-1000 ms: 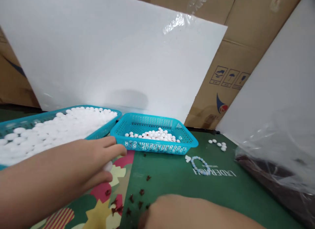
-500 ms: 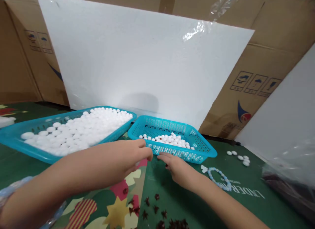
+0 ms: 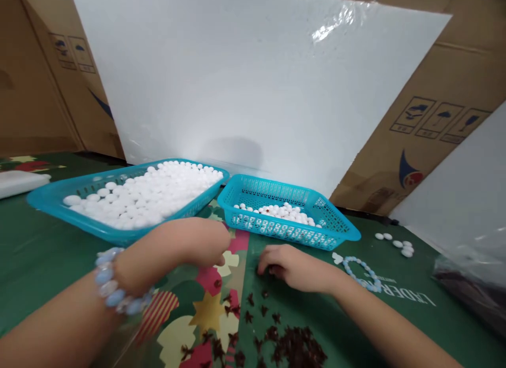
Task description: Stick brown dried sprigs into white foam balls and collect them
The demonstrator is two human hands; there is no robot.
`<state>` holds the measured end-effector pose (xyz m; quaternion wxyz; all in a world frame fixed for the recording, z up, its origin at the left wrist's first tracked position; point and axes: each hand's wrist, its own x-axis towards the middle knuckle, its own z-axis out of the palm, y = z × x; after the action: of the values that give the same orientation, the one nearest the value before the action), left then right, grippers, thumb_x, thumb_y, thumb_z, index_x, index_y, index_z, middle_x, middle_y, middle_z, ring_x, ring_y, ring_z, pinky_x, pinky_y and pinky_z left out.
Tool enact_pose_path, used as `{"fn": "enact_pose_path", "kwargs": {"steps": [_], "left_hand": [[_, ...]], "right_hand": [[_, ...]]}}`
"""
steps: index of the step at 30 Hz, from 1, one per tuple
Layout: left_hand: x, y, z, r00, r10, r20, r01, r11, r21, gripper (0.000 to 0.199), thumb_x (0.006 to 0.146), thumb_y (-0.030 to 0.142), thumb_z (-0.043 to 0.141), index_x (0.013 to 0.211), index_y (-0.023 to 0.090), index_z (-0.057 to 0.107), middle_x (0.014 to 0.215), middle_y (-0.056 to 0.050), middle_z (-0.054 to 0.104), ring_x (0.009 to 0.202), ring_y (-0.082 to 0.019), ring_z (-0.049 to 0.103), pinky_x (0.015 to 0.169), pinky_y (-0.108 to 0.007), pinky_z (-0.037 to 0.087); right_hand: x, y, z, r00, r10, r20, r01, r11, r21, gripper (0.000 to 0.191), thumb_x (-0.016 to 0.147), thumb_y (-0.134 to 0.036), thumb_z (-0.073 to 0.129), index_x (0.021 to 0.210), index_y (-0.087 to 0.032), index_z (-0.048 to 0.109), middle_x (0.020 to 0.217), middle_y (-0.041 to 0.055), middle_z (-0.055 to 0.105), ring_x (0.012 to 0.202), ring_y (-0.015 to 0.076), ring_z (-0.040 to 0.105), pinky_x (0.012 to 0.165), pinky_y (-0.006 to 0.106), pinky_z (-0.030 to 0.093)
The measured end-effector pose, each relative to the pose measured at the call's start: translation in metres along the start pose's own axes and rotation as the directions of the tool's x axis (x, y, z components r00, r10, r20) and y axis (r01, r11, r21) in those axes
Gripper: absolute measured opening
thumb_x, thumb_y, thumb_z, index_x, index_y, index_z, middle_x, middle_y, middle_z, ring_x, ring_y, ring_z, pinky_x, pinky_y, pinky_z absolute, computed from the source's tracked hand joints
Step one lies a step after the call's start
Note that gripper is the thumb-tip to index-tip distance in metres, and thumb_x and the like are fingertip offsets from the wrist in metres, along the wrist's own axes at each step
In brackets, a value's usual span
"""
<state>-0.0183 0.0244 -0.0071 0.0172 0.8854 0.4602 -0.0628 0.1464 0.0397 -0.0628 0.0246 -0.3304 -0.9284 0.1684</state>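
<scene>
My left hand (image 3: 203, 242), with a bead bracelet (image 3: 114, 281) at its wrist, is closed just in front of the gap between two blue plastic baskets. Its fingertips are turned away, so what they hold is hidden. My right hand (image 3: 290, 267) is low over the green sheet, fingers curled down and closed; anything in them is out of sight. Nearest to it are small dark brown star-shaped pieces (image 3: 264, 310), thickening into a pile (image 3: 300, 348). Behind it stands the smaller blue basket (image 3: 272, 230), holding small white balls (image 3: 290, 212).
The larger blue basket (image 3: 95, 228) at left is full of white balls (image 3: 154, 191). Several loose white balls (image 3: 397, 243), a blue bead bracelet (image 3: 366, 281) and a plastic bag (image 3: 470, 283) lie at right. A white board (image 3: 237, 83) and cardboard boxes (image 3: 419, 120) stand behind.
My view has shifted, so the baskets sit further right and higher. My hands have drawn back slightly from the smaller basket, and the right fingers have curled downward.
</scene>
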Motion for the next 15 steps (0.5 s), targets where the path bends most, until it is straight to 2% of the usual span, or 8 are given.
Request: {"fn": "enact_pose_path", "kwargs": {"steps": [1,3,5,7,9,11,13,15], "left_hand": [[0.003,-0.001,0.002,0.995,-0.009,0.102,0.006,1.000,0.025,0.027,0.059,0.012,0.052,0.035,0.013,0.041,0.031,0.007,0.031,0.028,-0.004,0.024,0.032,-0.019,0.022],[0.008,-0.004,0.006,0.958,-0.014,0.287,-0.003,0.998,0.059,0.026,0.065,0.021,0.050,0.042,0.011,0.044,0.035,0.008,0.033,0.031,-0.003,0.028,0.034,-0.017,0.027],[0.011,-0.012,0.009,0.918,0.005,0.397,-0.025,0.999,0.046,0.024,0.068,0.026,0.046,0.050,0.010,0.047,0.041,0.006,0.040,0.036,-0.004,0.036,0.038,-0.018,0.033],[0.012,-0.020,0.010,0.895,0.031,0.445,-0.043,0.999,0.018,0.020,0.069,0.026,0.045,0.058,0.010,0.049,0.050,0.004,0.047,0.043,-0.005,0.043,0.043,-0.019,0.037],[0.011,-0.028,0.009,0.901,0.039,0.433,-0.045,0.999,0.004,0.016,0.070,0.025,0.044,0.066,0.010,0.051,0.058,0.001,0.051,0.050,-0.007,0.047,0.048,-0.022,0.040],[0.012,-0.032,0.007,0.928,0.013,0.372,-0.018,1.000,0.010,0.015,0.070,0.024,0.044,0.072,0.011,0.050,0.065,0.000,0.052,0.055,-0.008,0.048,0.051,-0.023,0.041],[0.013,-0.034,0.005,0.963,-0.043,0.265,0.035,0.999,0.032,0.017,0.071,0.025,0.042,0.076,0.011,0.050,0.069,-0.002,0.052,0.059,-0.010,0.049,0.054,-0.025,0.041],[0.015,-0.035,0.003,0.986,-0.100,0.131,0.094,0.994,0.051,0.019,0.072,0.027,0.039,0.077,0.011,0.049,0.072,-0.003,0.051,0.062,-0.011,0.049,0.057,-0.028,0.041]], "right_hand": [[-0.004,-0.005,-0.003,0.998,-0.042,0.041,0.042,0.999,0.020,0.029,0.063,0.007,0.040,0.079,-0.011,0.056,0.080,0.0042,0.055,0.073,0.0105,0.051,0.064,0.021,0.042],[-0.013,-0.014,-0.007,0.989,-0.107,0.097,0.102,0.993,0.059,0.029,0.062,0.006,0.041,0.078,-0.013,0.057,0.079,0.0028,0.057,0.073,0.0105,0.051,0.065,0.021,0.042],[-0.022,-0.019,-0.008,0.986,-0.135,0.098,0.127,0.988,0.088,0.033,0.059,0.008,0.041,0.078,-0.013,0.057,0.078,0.0020,0.057,0.076,0.0109,0.050,0.068,0.022,0.041],[-0.026,-0.019,-0.005,0.991,-0.123,0.046,0.118,0.987,0.107,0.035,0.056,0.011,0.038,0.076,-0.011,0.056,0.079,0.0031,0.057,0.079,0.0109,0.048,0.071,0.023,0.039],[-0.020,-0.018,0.002,0.995,-0.098,-0.027,0.101,0.988,0.116,0.034,0.057,0.012,0.036,0.078,-0.009,0.054,0.083,0.0052,0.055,0.082,0.0103,0.047,0.073,0.022,0.038],[-0.006,-0.018,0.009,0.991,-0.099,-0.085,0.108,0.987,0.116,0.029,0.063,0.007,0.037,0.085,-0.007,0.051,0.090,0.0070,0.053,0.086,0.0099,0.045,0.077,0.022,0.036],[0.014,-0.020,0.016,0.984,-0.150,-0.098,0.160,0.981,0.110,0.023,0.070,-0.006,0.042,0.092,-0.006,0.049,0.097,0.0071,0.051,0.092,0.0100,0.042,0.081,0.022,0.032],[0.031,-0.025,0.019,0.975,-0.200,-0.093,0.208,0.974,0.091,0.031,0.072,-0.018,0.044,0.101,-0.008,0.044,0.105,0.0080,0.046,0.098,0.0124,0.038,0.084,0.025,0.029]]}}
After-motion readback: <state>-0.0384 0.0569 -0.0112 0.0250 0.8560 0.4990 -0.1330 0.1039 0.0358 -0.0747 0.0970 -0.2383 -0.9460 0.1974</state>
